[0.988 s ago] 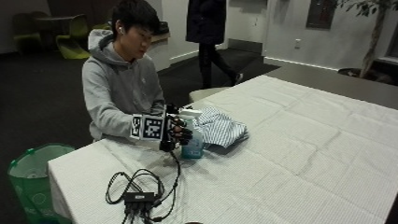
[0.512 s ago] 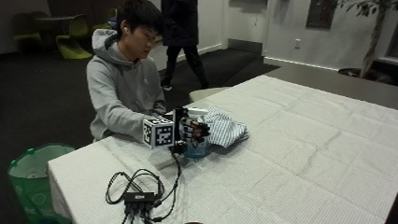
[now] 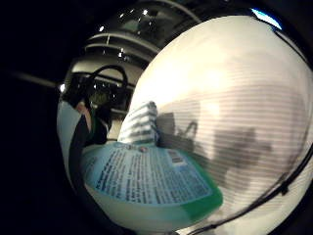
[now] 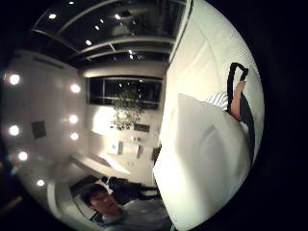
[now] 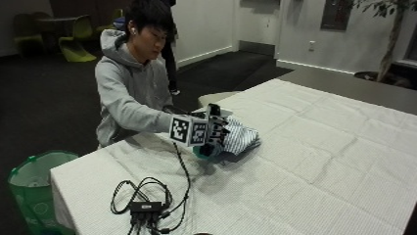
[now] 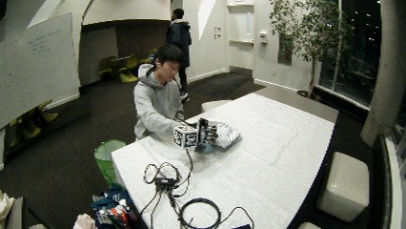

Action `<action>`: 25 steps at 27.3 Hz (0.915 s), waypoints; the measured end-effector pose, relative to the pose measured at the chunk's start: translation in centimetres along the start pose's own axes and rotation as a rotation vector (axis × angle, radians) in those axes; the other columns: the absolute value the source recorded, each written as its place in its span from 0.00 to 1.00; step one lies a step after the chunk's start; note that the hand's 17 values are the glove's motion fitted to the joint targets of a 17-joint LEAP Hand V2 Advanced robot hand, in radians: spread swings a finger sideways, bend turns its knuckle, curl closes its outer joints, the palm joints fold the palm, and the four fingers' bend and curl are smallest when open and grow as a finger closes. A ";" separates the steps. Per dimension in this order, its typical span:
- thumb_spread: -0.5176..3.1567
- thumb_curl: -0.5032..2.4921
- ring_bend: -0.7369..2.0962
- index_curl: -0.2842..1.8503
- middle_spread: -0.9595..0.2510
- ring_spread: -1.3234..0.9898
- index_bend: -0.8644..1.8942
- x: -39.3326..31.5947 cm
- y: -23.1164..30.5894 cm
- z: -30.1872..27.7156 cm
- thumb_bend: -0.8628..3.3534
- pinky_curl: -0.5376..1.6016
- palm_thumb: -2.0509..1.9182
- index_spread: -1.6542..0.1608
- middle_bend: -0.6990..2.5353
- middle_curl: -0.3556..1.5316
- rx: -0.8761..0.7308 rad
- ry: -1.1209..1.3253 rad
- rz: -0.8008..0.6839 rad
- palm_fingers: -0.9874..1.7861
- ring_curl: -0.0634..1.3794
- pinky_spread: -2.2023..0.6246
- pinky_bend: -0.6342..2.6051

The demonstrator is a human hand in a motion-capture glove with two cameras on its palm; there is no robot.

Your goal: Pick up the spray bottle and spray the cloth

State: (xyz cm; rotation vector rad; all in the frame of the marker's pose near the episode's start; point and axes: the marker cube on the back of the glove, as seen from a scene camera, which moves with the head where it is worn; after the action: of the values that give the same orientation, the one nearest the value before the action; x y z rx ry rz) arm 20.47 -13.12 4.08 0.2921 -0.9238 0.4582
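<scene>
**me:** Gripping the spray bottle (image 5: 210, 147), that's what the gloved right hand (image 5: 215, 133) is doing, fingers curled round it, right at the near edge of the striped cloth (image 5: 240, 137). Bottle looks upright, its teal base at or just above the table (image 5: 338, 166), can't tell which.

**other guy:** Can you even see the bottle from across the table?

**me:** Barely. From the outside view only the teal bottom pokes out under the hand. The little finger side palm view is what shows it properly: printed blue label and green base of the bottle (image 3: 146, 181) filling that view, with the cloth (image 3: 141, 122) just beyond it on the white tablecloth. The thumb side view gets a pale white surface up close, probably the bottle body, and a sliver of stripes past it.

**other guy:** How many of each?

**me:** One bottle, one cloth, folded in a loose heap. Also one green bin (image 5: 33, 181) on the floor by the table corner.

**other guy:** And the arm?

**me:** Forearm reaches out from the grey sleeve over the table edge, hand held side-on, palm toward the cloth. Other hand isn't clearly visible.
</scene>
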 end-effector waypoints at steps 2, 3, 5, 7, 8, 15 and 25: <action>0.25 0.36 0.46 0.33 0.74 0.51 0.48 -1.5 -0.3 0.2 0.20 0.40 0.77 0.81 0.41 0.45 -0.114 0.090 -0.023 0.86 0.31 0.72 0.30; 0.24 0.36 0.46 0.34 0.74 0.51 0.49 -2.4 -0.4 0.2 0.20 0.40 0.76 0.81 0.41 0.45 -0.163 0.139 -0.035 0.86 0.31 0.72 0.30; 0.23 0.36 0.46 0.34 0.74 0.51 0.49 -4.4 -0.5 0.6 0.20 0.41 0.76 0.81 0.42 0.45 -0.248 0.240 -0.056 0.86 0.32 0.71 0.30; 0.22 0.37 0.46 0.35 0.74 0.51 0.50 -6.5 -0.4 1.1 0.20 0.41 0.76 0.81 0.42 0.45 -0.327 0.346 -0.073 0.86 0.33 0.71 0.30; 0.21 0.37 0.47 0.35 0.74 0.51 0.50 -7.6 -0.1 1.4 0.20 0.41 0.76 0.81 0.42 0.45 -0.370 0.400 -0.081 0.86 0.33 0.70 0.30; 0.19 0.38 0.47 0.37 0.74 0.50 0.51 -13.5 1.7 3.5 0.20 0.42 0.76 0.81 0.43 0.46 -0.586 0.753 -0.091 0.86 0.34 0.69 0.30; 0.17 0.39 0.47 0.38 0.74 0.50 0.51 -9.9 2.8 7.9 0.20 0.43 0.76 0.81 0.43 0.46 -0.699 0.997 -0.013 0.86 0.36 0.69 0.31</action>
State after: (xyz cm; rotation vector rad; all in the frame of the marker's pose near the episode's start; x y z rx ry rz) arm 8.47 -16.63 0.64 -0.5432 -0.0595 0.1916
